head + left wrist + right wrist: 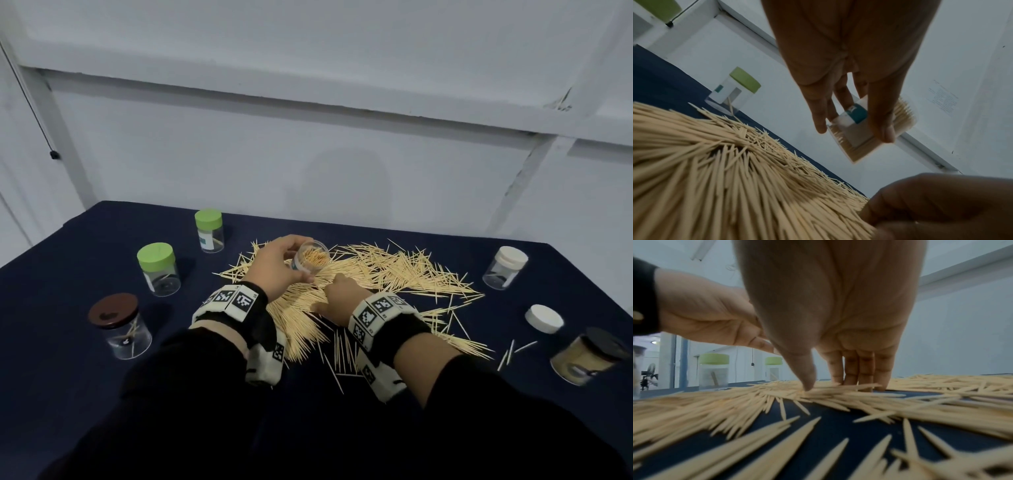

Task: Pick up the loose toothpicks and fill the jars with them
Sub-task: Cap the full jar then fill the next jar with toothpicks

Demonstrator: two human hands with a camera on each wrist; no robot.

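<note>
A wide pile of loose toothpicks (383, 270) covers the middle of the dark blue tablecloth (68, 260). My left hand (291, 262) grips an open clear jar (311, 259) that is tilted, held above the pile's far left part and packed with toothpicks. In the left wrist view my left hand (853, 131) has thumb and fingers round this jar (859, 142), which bears a teal label. My right hand (337, 291) points down into the pile just right of the jar. There my right hand (830, 386) pinches a few toothpicks (851, 387) between thumb and fingertips.
On the left stand two jars with green lids (209, 229) (158, 269) and one with a brown lid (120, 325), each nearly empty. On the right are a white-lidded jar (506, 267), a loose white lid (544, 318) and a black-lidded jar (589, 356) full of toothpicks.
</note>
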